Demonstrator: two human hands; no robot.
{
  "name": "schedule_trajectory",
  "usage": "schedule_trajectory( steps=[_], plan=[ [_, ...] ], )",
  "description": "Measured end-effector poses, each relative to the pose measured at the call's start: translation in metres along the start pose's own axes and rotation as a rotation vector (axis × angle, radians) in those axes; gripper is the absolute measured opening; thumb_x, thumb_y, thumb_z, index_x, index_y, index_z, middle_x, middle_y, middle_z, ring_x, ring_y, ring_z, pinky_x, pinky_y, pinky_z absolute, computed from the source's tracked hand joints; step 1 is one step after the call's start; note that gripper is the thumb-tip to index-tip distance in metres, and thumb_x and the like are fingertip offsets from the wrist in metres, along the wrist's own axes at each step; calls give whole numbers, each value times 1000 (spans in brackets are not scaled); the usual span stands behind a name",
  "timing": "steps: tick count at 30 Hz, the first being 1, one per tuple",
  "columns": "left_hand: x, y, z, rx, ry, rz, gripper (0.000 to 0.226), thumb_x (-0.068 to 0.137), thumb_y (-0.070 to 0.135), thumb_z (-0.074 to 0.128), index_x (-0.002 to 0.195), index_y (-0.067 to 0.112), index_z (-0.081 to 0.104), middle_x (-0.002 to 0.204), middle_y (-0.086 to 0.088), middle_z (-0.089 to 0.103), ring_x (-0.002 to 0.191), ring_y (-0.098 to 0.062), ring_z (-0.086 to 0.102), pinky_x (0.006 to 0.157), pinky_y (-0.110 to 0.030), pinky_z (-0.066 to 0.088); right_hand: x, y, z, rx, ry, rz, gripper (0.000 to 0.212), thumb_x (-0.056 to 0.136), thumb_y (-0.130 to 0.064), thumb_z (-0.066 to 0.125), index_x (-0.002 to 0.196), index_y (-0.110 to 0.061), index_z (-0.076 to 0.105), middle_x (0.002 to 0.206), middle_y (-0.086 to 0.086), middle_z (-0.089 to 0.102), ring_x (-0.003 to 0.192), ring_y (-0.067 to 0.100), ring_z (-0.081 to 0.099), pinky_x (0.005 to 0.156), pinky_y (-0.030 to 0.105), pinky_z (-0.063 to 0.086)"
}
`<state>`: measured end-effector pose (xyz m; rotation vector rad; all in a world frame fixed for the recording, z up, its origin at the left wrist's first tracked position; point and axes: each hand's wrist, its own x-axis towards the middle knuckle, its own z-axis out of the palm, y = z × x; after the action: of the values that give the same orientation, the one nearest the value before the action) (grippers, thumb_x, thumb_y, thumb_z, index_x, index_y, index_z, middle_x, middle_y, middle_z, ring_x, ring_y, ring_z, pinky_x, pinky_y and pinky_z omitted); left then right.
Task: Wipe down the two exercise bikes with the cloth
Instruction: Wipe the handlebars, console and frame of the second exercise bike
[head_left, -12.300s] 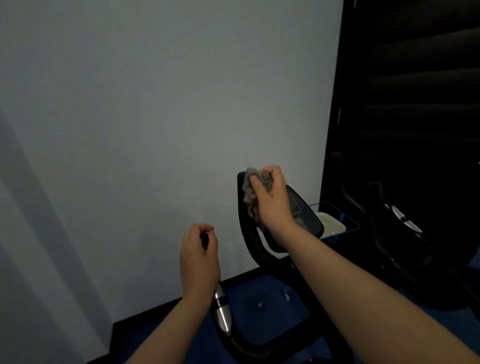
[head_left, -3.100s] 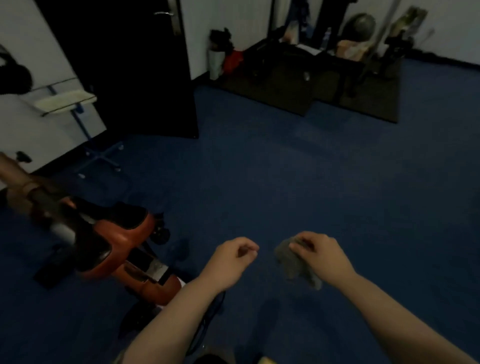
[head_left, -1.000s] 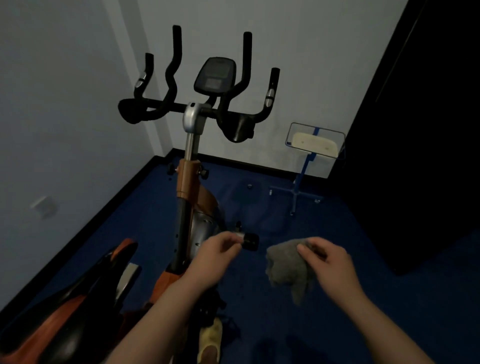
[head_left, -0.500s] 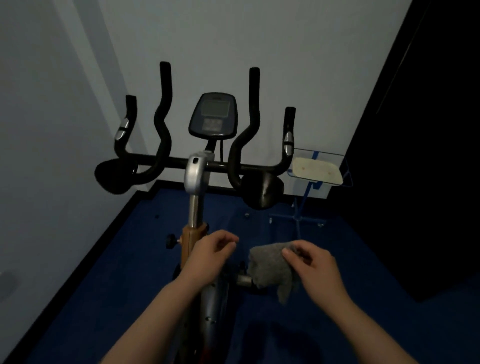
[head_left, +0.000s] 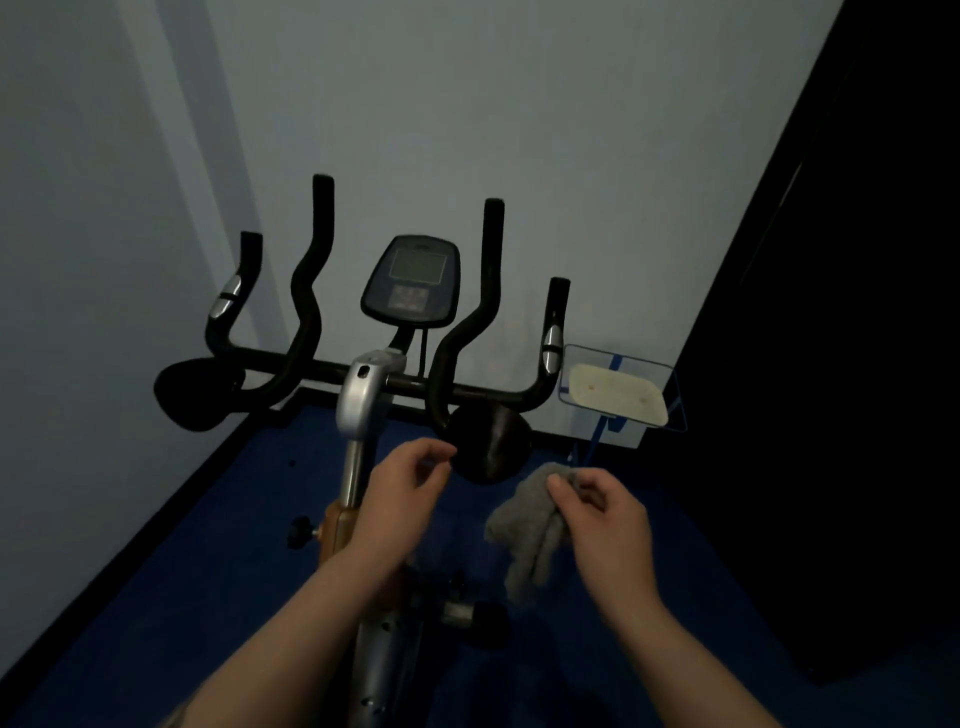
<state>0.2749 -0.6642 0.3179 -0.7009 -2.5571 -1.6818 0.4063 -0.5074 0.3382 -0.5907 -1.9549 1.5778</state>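
Note:
An exercise bike stands in front of me, with black handlebars (head_left: 306, 291), a grey console (head_left: 413, 280), a silver stem (head_left: 361, 400) and an orange frame below. My right hand (head_left: 605, 525) pinches a crumpled grey cloth (head_left: 530, 530), which hangs just below the bike's right elbow pad (head_left: 491, 444). My left hand (head_left: 402, 499) hovers beside the stem with its fingers loosely curled and holds nothing. Neither hand touches the bike.
A pale wall rises close behind the bike, with a corner at the left. A small blue stand with a clear tray and a pale pad (head_left: 615, 392) sits at the right. A dark door or cabinet (head_left: 841, 364) fills the right side. The floor is blue carpet (head_left: 208, 597).
The view has come closer to the handlebars and tilted up. Both hands have risen a little toward the bars, and the cloth still hangs from my right hand.

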Motion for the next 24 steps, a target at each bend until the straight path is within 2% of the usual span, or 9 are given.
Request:
schedule_trajectory(
  steps=[7,9,12,14,17,19,21,24],
  plan=[
    [36,12,4,83,50,93,21,91,6,62,111,13,66,107,2,61,90,13,54,79,3,37,31,-5,30,64,105,-5,12,86,-25,71,83,-21,60,81,-6,65,76,4,64,70,32,57],
    [43,9,9,81,30,76,26,94,13,59,120,12,62,111,3,59,92,7,55,79,2,37,40,-6,43,54,124,10,13,87,-26,71,84,-21,59,83,-6,64,78,6,63,74,37,59],
    [47,-2,17,41,-29,65,31,98,16,54,128,12,59,119,-1,60,109,-10,57,92,-14,42,52,-7,60,-2,176,-14,15,87,-34,70,86,-26,56,83,-11,62,75,-2,60,69,31,55],
    [47,-12,19,10,-20,119,30,98,12,53,127,14,60,115,0,62,109,-11,58,91,-13,42,60,1,70,-205,155,-107,17,87,-45,65,90,-31,58,88,-12,63,83,-3,55,72,25,44],
    [47,-26,19,-51,-14,190,32,97,10,54,128,15,60,113,2,62,104,-6,58,87,-7,44,61,22,79,-812,92,-303,35,91,-55,51,116,-33,63,112,-11,61,103,13,42,80,29,26],
    [47,-28,21,-118,-4,182,32,98,11,53,128,17,60,113,2,63,104,-5,59,88,-11,47,55,33,84,-1035,143,-432,39,92,-51,51,122,-29,62,118,-7,59,105,20,43,83,33,28],
    [46,-32,25,-157,18,179,32,98,11,54,127,20,61,114,3,64,104,-1,59,87,-10,46,54,38,90,-1111,188,-502,37,90,-45,57,120,-23,63,118,-2,58,108,24,46,91,38,34],
    [47,-40,31,-179,46,239,33,97,9,54,127,20,61,114,3,65,104,0,59,88,-8,44,64,38,97,-1047,199,-518,26,89,-34,62,111,-18,65,114,2,61,109,29,49,95,42,39]
  ],
)
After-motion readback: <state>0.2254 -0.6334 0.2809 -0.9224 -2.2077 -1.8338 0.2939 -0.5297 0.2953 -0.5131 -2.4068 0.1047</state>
